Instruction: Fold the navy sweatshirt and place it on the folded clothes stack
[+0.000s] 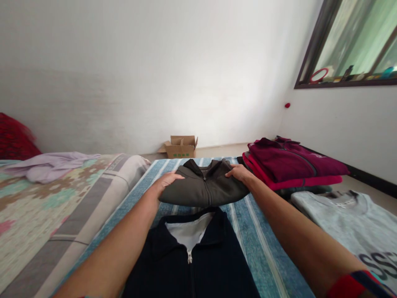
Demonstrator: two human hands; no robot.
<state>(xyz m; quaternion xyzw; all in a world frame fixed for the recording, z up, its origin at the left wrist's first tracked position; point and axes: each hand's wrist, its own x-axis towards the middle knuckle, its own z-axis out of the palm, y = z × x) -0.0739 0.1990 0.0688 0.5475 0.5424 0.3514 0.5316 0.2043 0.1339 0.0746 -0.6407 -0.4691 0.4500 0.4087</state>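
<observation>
A folded dark grey zip jacket [203,188] lies on the blue striped bedcover [254,231]. My left hand [167,181] rests flat on its left shoulder with the fingers stretched out. At the jacket's right shoulder, by the collar, my right hand [238,171] presses down with its fingers curled over the edge. Nearer to me lies a black zip jacket [192,265] with a white lining, spread out between my forearms.
A stack of folded maroon and red garments [291,165] sits to the right, and a light grey printed T-shirt [350,227] nearer. To the left are a patterned quilt [37,198], a lilac garment [52,163] and a red cushion [14,138]. A cardboard box [180,147] stands by the wall.
</observation>
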